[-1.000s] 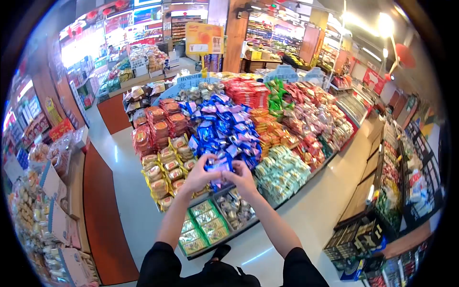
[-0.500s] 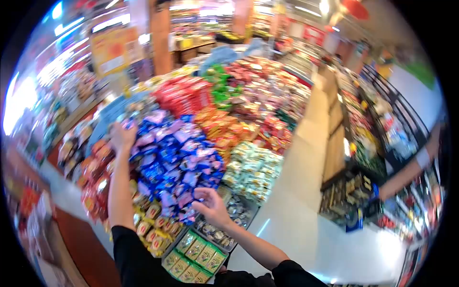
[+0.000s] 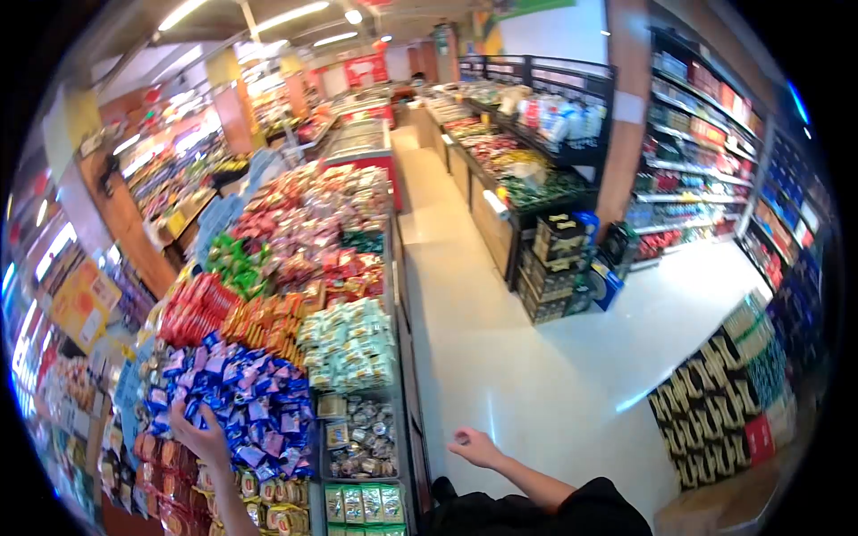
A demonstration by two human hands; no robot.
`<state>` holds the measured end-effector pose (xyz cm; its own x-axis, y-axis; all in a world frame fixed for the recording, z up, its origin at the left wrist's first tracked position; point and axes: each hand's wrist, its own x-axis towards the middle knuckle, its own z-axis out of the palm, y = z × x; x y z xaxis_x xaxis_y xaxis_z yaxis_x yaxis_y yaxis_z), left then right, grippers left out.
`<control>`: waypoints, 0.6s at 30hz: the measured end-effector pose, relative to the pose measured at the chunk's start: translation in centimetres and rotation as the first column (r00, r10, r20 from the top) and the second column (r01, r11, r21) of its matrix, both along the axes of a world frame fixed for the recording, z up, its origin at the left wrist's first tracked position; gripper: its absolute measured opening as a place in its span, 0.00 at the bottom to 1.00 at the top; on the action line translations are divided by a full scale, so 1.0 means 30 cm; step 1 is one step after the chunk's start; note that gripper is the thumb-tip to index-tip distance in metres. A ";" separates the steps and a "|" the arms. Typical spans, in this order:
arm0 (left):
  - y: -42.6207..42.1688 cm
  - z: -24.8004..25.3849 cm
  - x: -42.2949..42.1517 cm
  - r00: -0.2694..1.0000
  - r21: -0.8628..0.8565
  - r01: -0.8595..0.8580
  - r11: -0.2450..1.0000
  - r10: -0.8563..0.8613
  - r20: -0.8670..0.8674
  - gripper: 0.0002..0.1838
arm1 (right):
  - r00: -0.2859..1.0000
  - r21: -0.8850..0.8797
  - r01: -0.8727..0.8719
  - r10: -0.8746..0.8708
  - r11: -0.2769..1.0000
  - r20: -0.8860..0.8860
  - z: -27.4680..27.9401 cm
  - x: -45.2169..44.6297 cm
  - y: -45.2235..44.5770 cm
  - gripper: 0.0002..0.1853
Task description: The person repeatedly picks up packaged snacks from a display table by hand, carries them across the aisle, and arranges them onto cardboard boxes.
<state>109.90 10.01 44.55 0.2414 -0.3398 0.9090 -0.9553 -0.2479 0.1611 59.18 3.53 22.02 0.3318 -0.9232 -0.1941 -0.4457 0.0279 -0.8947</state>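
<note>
My left hand [image 3: 202,435] reaches over a heap of blue and pink wrapped packets [image 3: 255,393] at the lower left. Its thumb and fingers are apart, with its fingertips at the left side of the heap; no packet shows in its grip. Above the pale floor, to the right of the display, hangs my right hand [image 3: 478,448]. It is loosely curved, with a gap between thumb and fingers and nothing visible in it. Below the left hand lie reddish-brown round packs [image 3: 174,478]. Yellow-wrapped packs [image 3: 281,496] sit beside the forearm.
Beyond the blue heap are red packets [image 3: 198,308], orange packets [image 3: 265,322], green packets [image 3: 239,265] and mint-coloured packets [image 3: 349,344]. Stacked dark boxes [image 3: 554,268] stand across the aisle floor [image 3: 465,348]. More black-and-gold boxes [image 3: 710,406] are at right.
The view has swung right, showing more of the aisle. My right hand has moved from beside the blue packets to over the floor. My left hand stays over the heap's left side.
</note>
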 end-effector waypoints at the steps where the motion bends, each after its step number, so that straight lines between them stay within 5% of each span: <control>1: 0.010 -0.055 -0.133 0.989 0.032 0.134 0.990 -0.132 -0.059 0.25 | 0.992 -0.003 0.011 -0.011 1.000 -0.125 -0.066 -0.137 0.072 0.31; 3: 0.045 -0.181 -0.411 0.870 0.073 0.426 0.902 -0.386 -0.307 0.22 | 0.853 -0.061 -0.110 0.063 0.992 -0.519 -0.172 -0.399 0.243 0.31; 6: 0.171 -0.312 -0.814 0.610 0.272 0.763 0.586 -0.514 -0.603 0.17 | 0.730 0.317 -0.021 0.231 0.948 -0.643 -0.134 -0.698 0.505 0.30; 8: 0.322 -0.340 -1.093 0.618 0.563 0.786 0.255 -0.317 -0.720 0.20 | 0.750 0.401 0.092 0.201 0.911 -0.630 -0.221 -0.863 0.686 0.30; 10: 0.419 -0.425 -1.287 0.512 0.494 0.778 -0.388 -0.065 -0.857 0.27 | 0.785 0.338 0.146 0.099 0.930 -0.612 -0.307 -0.972 0.867 0.33; 12: 0.597 -0.497 -1.430 0.721 0.616 0.580 -0.534 -0.015 -0.692 0.32 | 0.806 0.342 0.150 0.086 0.928 -0.586 -0.346 -1.057 1.001 0.35; 13: 0.648 -0.468 -1.493 0.759 0.541 0.551 -0.635 0.114 -0.641 0.35 | 0.817 0.381 0.124 0.124 0.916 -0.564 -0.352 -1.074 1.071 0.36; 18: 0.860 -0.376 -1.621 0.742 0.711 0.581 -0.395 -0.103 -0.663 0.34 | 0.863 0.380 -0.028 0.215 0.925 -0.457 -0.356 -1.113 1.262 0.38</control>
